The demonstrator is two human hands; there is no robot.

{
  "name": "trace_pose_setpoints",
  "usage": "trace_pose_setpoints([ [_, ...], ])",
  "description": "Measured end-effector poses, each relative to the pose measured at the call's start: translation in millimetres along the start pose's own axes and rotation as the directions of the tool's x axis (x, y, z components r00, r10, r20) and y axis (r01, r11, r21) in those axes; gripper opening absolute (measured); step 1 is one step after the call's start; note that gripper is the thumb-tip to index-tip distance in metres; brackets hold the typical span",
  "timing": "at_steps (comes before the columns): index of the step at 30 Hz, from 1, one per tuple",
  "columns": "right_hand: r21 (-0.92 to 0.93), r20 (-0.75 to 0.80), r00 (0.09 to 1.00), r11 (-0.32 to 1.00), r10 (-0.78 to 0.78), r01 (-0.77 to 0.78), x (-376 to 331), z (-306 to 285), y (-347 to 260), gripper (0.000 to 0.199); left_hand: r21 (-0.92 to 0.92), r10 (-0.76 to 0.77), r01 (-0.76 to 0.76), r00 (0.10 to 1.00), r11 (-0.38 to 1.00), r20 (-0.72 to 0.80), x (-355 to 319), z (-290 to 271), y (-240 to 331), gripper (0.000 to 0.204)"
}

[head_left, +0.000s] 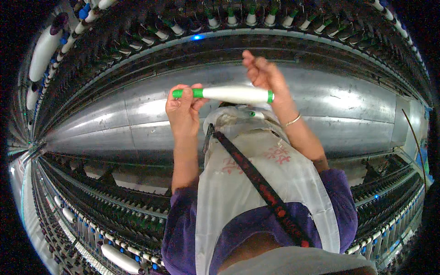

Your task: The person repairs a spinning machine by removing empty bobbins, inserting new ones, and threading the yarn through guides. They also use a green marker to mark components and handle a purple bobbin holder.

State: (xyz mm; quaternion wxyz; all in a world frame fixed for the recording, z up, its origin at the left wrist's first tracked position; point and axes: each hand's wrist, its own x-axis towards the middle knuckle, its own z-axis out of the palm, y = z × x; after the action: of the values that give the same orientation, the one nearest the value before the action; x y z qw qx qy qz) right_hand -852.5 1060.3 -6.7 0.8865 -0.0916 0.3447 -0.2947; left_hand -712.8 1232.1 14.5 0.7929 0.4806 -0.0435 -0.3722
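Note:
A bobbin [238, 94] of white yarn with green ends lies nearly level in front of my chest. My left hand [184, 101] is closed around its bare green tube end, thumb on top. Just above its right end is my right hand [263, 71], fingers curled together and slightly blurred by motion. Whatever those fingers pinch, perhaps a thread, cannot be made out. Below the bobbin, the white apron [256, 160] has an open pouch, where another green bobbin end [252, 113] shows.
A metal panel [151, 107] spans the machine before me. Along its far side stands a row of bobbins on spindles [251, 18]. Large white yarn rolls [43, 55] hang at upper left, and another roll [120, 259] is at lower left. A dark strap [256, 178] crosses my apron.

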Motion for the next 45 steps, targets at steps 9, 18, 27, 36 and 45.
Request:
trace_pose_setpoints([
  [9,-0.776,0.575,0.648,0.584,0.500,0.238,-25.6,-19.1,-6.5,0.018,0.172,-0.140,0.162,0.981,0.972,-0.134,7.7,-6.7,-1.7,0.038],
  [18,-0.391,0.246,0.862,0.768,-0.443,0.506,61.1,-3.1,-51.6,0.005,0.527,-0.621,0.357,0.601,0.771,0.503,4.5,55.0,-62.3,0.037],
  [27,-0.747,0.451,0.812,0.342,-0.370,0.571,103.7,-104.2,-105.0,0.010,0.728,-0.266,-0.643,0.764,-0.238,0.588,88.6,-139.9,10.7,0.044],
  [36,-0.768,0.428,0.903,-0.516,0.026,0.379,141.8,-83.1,70.3,0.018,0.452,0.156,0.074,0.878,0.889,-0.452,129.8,-287.8,7.3,0.031],
  [45,-0.502,0.750,0.604,-0.827,-0.270,0.254,239.4,8.6,90.3,0.045,0.584,0.057,-0.037,0.998,0.811,-0.017,230.3,-311.0,107.8,0.019],
])
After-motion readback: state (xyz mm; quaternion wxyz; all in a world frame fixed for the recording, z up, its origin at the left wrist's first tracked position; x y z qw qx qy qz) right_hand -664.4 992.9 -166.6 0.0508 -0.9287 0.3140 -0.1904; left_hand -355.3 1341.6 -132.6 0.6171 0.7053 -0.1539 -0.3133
